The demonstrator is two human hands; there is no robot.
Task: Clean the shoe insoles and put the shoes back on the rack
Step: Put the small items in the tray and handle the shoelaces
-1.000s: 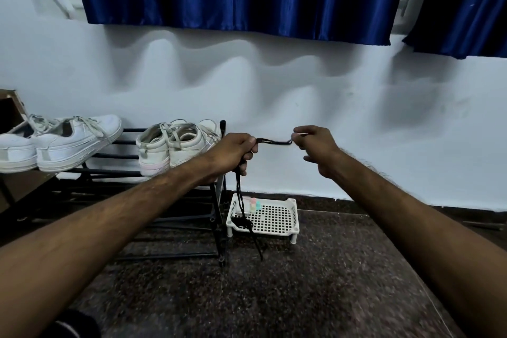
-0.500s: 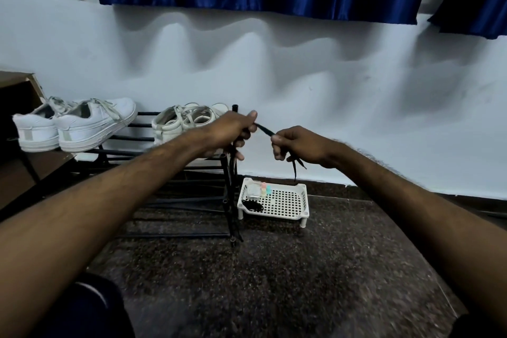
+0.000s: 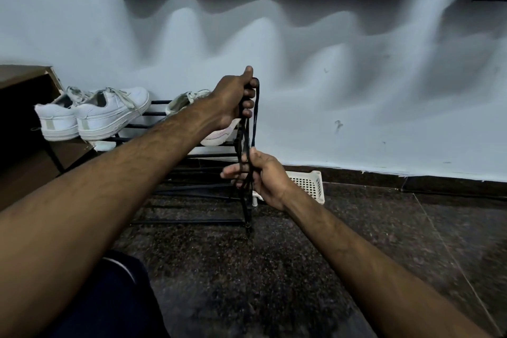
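View from the head, looking down along two bare forearms towards a low black rack [image 3: 189, 221] against a white wall.

The left hand [image 3: 236, 99] is raised, fingers curled tightly round the top of a black lace [image 3: 256, 115], thumb pointing up. The right hand [image 3: 263, 175] is directly below it, thumb and fingers pinching the lower strands together. Between the hands the lace runs straight up and down in two or more strands, pulled fairly taut.

A second ago the hands were level and the lace stretched sideways between them, with a long tail hanging down towards the floor. Half a second ago they had come close together. Now the left has gone up and the right down, and the loose tail has been gathered in — the lace looks doubled over, as if it is being folded into a bundle.

Two pairs of white shoes sit on the rack's top shelf: one pair [image 3: 109, 115] at the left end, a second pair [image 3: 186, 97] partly hidden behind the left forearm. No insoles can be seen. A white basket [image 3: 310, 184] stands on the dark floor just behind the right hand.

Judging from this, the shoes are already back on the rack, and the work now in hand is tidying the lace — probably a closing step, with the basket a likely place for it.
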